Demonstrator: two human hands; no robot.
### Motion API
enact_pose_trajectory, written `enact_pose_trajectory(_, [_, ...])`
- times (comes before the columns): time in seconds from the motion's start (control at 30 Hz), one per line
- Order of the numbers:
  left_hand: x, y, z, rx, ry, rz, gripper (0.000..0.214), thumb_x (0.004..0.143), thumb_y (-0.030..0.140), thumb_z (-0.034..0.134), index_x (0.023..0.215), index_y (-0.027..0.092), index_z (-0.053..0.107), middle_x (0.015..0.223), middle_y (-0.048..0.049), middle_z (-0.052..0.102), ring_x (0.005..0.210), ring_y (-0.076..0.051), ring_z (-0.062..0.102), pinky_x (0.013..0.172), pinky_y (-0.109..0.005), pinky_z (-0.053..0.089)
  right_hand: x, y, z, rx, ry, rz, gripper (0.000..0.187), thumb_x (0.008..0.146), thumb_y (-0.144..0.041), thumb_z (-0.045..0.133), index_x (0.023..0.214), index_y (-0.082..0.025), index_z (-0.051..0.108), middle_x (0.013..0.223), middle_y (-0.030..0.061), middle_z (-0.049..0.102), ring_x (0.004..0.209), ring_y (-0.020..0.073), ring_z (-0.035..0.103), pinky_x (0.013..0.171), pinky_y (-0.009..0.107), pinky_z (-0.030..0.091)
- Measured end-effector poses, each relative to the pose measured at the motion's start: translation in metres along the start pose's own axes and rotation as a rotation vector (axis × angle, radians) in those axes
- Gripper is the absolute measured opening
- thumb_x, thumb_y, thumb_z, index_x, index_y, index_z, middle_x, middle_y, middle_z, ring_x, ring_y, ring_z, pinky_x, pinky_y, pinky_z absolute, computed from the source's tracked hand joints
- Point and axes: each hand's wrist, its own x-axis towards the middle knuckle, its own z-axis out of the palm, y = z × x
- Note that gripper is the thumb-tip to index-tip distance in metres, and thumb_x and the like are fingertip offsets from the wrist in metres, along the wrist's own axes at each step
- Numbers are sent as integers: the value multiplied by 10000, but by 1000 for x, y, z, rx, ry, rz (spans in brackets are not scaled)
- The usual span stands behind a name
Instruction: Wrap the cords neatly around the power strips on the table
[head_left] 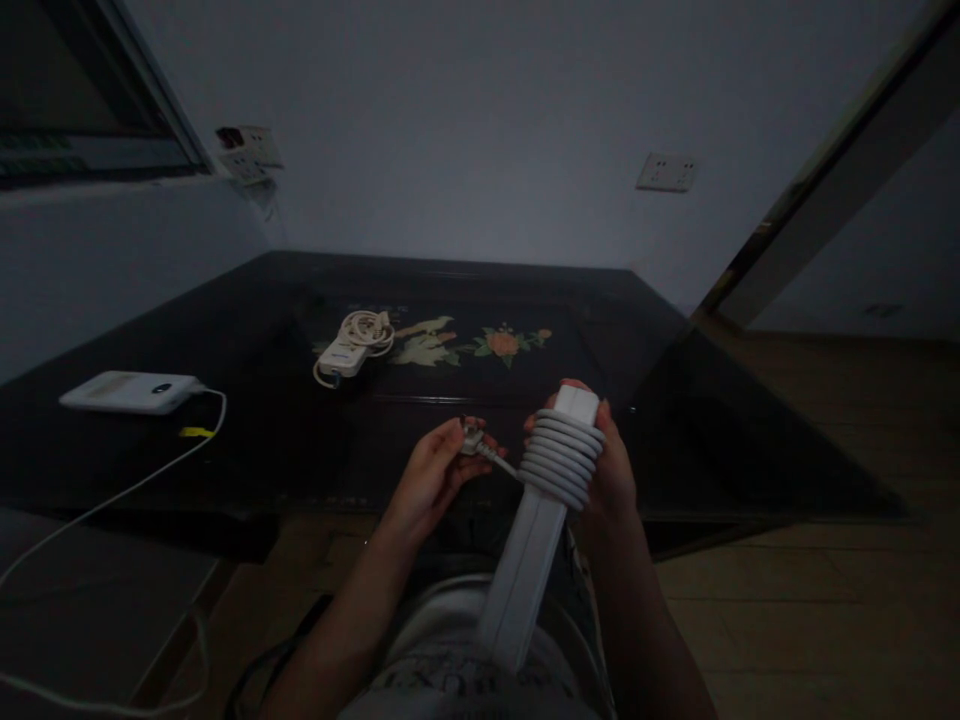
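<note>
My right hand (611, 465) is closed around the upper end of a long white power strip (525, 570), which slants down toward my body. Its thick cord (562, 455) is wound in several neat turns about the strip near that end. The free end of the cord runs left to a plug (472, 438), pinched between the thumb and fingers of my left hand (435, 465). Both hands are above the front edge of the dark table. The underside of the strip is hidden.
On the dark table (247, 450) lies a small white adapter (343, 355) with a coiled cable. Farther left is a white power bank (131, 392) with a cable trailing off the table, beside a yellow tag (196, 432). A wall socket (667, 172) is behind.
</note>
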Motion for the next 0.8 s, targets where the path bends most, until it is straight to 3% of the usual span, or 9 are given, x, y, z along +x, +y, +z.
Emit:
enact_pose_trajectory(0.17, [-12,9,18,194,-58,229,375,701,406,748,930,161,578,764,-37,691,746,-193,685,586,-237,527,4,7,-16,-95,146,-83,411,728,-534,649,992,-220,629,756,26,688,650,185,652,598,307,529])
enact_pose_trajectory(0.33, [-19,11,27,526,-52,361,205,760,309,694,906,167,669,855,-29,701,797,-159,658,704,-241,516,7,11,-21,-259,178,-180,313,736,-441,661,934,-199,675,792,18,673,678,160,608,598,268,481])
enact_pose_trajectory(0.53, [-21,10,22,915,-12,483,202,801,251,655,994,208,697,990,-13,717,904,-156,651,810,-243,485,6,12,-22,-356,212,-204,261,745,-391,669,909,-191,706,810,22,674,702,145,572,618,242,439])
enact_pose_trajectory(0.8, [-20,4,12,1144,-93,561,265,819,280,647,1071,204,680,1062,-25,715,954,-164,659,873,-259,488,12,20,-30,-392,267,-208,261,742,-402,655,868,-180,711,855,45,691,771,181,594,702,288,452])
